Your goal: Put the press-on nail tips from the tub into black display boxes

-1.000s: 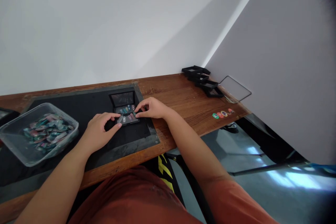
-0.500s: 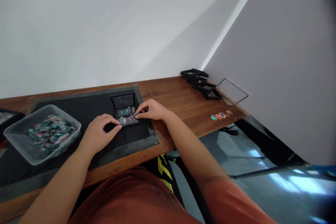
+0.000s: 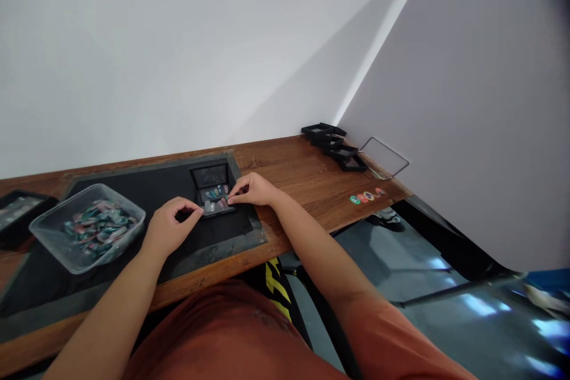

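Note:
A small black case (image 3: 218, 212) stands with its lid raised on the dark mat. Rows of small nail-shaped pieces, seemingly press-on nails (image 3: 217, 192), lie in it in teal, pale grey and pink, one of them dotted. At the case's left edge, my left hand (image 3: 171, 224) has thumb and forefinger closed on the front corner. My right hand (image 3: 253, 189) pinches a small teal press-on nail (image 3: 227, 198) at the right side of the case, mostly covered by the fingertips. Left of my hands, a clear plastic tub (image 3: 48, 237) holds a heap of similar pieces.
The black mat (image 3: 231, 231) covers part of the wooden table (image 3: 285, 160). Several black frame-like cases (image 3: 332, 142) are piled at the back right beside a wire stand (image 3: 385, 157). Round stickers (image 3: 361, 197) lie near the right front edge. Another black case (image 3: 20, 214) is behind the tub.
The view has shifted slightly left, showing more of the far-left case. Both hands stay at the open case; the right fingertips have dipped slightly with the teal piece.

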A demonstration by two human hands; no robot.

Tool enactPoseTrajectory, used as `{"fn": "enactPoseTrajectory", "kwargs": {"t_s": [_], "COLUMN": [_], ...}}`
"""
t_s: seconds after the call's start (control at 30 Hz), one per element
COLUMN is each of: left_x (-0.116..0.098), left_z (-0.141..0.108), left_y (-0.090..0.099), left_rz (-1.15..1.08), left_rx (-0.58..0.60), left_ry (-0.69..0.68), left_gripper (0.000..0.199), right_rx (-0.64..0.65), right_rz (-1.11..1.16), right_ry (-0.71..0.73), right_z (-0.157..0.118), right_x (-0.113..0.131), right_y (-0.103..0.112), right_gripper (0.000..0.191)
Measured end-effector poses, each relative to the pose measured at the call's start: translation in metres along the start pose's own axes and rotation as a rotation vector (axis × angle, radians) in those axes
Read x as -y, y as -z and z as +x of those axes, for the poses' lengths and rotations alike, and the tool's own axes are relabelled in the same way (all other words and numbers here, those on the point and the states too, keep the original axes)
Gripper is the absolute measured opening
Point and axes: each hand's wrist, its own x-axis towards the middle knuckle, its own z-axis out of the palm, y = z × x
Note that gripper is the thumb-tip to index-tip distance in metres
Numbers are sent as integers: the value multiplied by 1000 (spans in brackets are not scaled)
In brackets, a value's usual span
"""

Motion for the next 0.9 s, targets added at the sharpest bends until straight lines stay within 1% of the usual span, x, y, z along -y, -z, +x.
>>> {"fn": "enactPoseTrajectory", "kwargs": {"t_s": [0.17,0.27,0.4,0.57,0.73,0.9], "left_x": [3,4,6,5,3,6], "left_z": [1,1,1,2,3,4], "left_y": [-2,-3,-4,-4,-2,-4], "left_rz": [3,9,23,47,83,66], "left_rx": [-19,-3,21,54,81,66], "left_ry": [14,22,22,7,-17,-25], "left_gripper": [24,24,27,32,34,31], "right_rx": [4,5,-26,-40,25,4], "right_rz": [-22,-6,1,-94,-248,-283], "right_ry": [13,28,38,11,-25,-50], "right_z": [-1,0,0,-4,-7,-8], "right_x": [2,2,4,16,30,33], "right_y": [-1,-2,-5,-7,-7,-8], "right_gripper": [28,28,32,36,27,23]}}
